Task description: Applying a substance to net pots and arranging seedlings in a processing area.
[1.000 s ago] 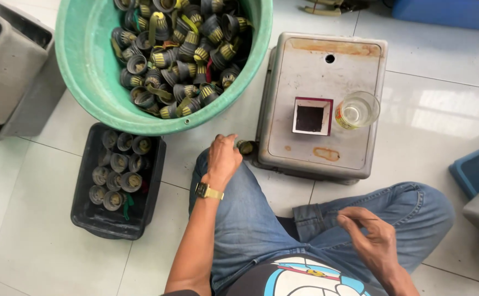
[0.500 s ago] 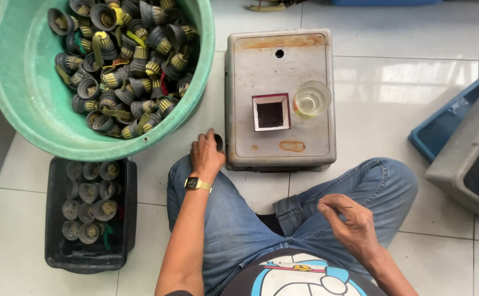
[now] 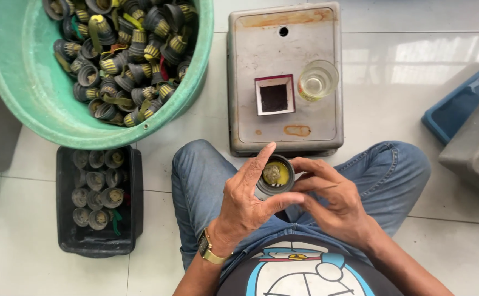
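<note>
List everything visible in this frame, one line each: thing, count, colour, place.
Round plastic basin: one, green, upper left, full of dark cup-shaped sockets.
Dark cup-shaped sockets with yellow ribbing: many, black and yellow, in basin.
Rectangular black tray: one, left of knee, holding grey sockets.
Grey metal box: one, rust-stained, top centre.
Clear glass cup: one, on box.
Blue bin: one, right edge.
Grey crate: one, right edge.
Held socket: one, black, yellow inside.
Left hand: gripping socket, gold watch.
Right hand: fingertips at socket.

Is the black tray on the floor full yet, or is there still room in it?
Still room. The black tray holds round caps only in its far half; the near half shows bare bottom.
</note>
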